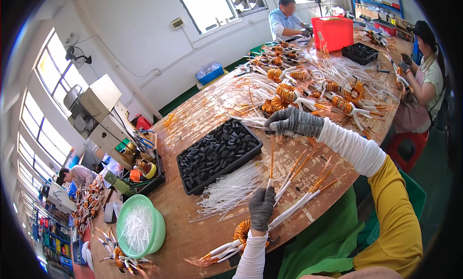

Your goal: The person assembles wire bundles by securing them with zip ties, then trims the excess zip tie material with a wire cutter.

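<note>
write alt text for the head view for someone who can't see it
A person's gloved left hand holds a copper-wound coil at a wooden table while the gloved right hand pulls a copper lead upward. A black tray of parts and loose white tubes lie beside them.

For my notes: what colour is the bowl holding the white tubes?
Light green bowl, seen in the head view.

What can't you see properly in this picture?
Head view:
- Coil: partly hidden behind the left hand.
- Right hand: its grip on the wire is covered by the glove.
- Green bowl: contents too small to tell.
- Picture corners: cut off by the black fisheye rim.
</note>
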Demonstrator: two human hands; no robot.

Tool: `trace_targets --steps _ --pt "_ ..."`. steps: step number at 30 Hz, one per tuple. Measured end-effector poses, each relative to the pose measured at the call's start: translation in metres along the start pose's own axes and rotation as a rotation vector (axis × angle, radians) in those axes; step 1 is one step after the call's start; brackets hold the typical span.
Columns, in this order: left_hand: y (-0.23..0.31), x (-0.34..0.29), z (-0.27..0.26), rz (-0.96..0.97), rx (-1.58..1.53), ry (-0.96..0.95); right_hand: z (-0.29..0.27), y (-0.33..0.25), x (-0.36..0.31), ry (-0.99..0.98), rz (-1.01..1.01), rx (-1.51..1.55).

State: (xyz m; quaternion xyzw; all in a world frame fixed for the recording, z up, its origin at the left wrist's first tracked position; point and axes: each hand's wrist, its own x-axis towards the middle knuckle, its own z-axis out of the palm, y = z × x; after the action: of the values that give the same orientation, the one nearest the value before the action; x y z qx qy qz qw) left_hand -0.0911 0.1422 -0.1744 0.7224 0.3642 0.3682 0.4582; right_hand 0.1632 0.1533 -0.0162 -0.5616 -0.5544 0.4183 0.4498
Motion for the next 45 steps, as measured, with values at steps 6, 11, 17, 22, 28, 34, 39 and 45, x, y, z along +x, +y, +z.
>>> trace_targets --steps 6,11,17,22,28,34,39,45 --pt "0.001 0.0 0.001 -0.041 -0.069 0.006 0.007 0.013 -0.004 0.049 0.085 0.008" --pt "-0.002 0.0 -0.002 -0.019 -0.049 0.016 0.045 0.019 -0.018 0.162 0.056 -0.008" --pt "0.023 -0.004 -0.006 -0.138 -0.176 0.004 0.096 0.048 -0.038 -0.027 0.205 0.188" --pt "0.031 -0.006 -0.015 -0.285 -0.513 -0.043 0.092 0.06 -0.038 0.014 0.188 0.301" --pt "0.033 -0.008 -0.015 -0.283 -0.516 -0.014 0.096 0.058 -0.041 0.083 0.055 -0.095" --pt "0.033 -0.008 -0.013 -0.295 -0.493 0.038 0.104 0.049 -0.052 0.078 0.168 0.147" --pt "0.034 -0.01 -0.01 -0.281 -0.492 0.06 0.107 0.057 -0.059 -0.06 0.25 0.301" --pt "0.016 -0.013 -0.026 -0.188 -0.468 -0.045 0.12 0.053 -0.056 -0.049 0.311 0.123"
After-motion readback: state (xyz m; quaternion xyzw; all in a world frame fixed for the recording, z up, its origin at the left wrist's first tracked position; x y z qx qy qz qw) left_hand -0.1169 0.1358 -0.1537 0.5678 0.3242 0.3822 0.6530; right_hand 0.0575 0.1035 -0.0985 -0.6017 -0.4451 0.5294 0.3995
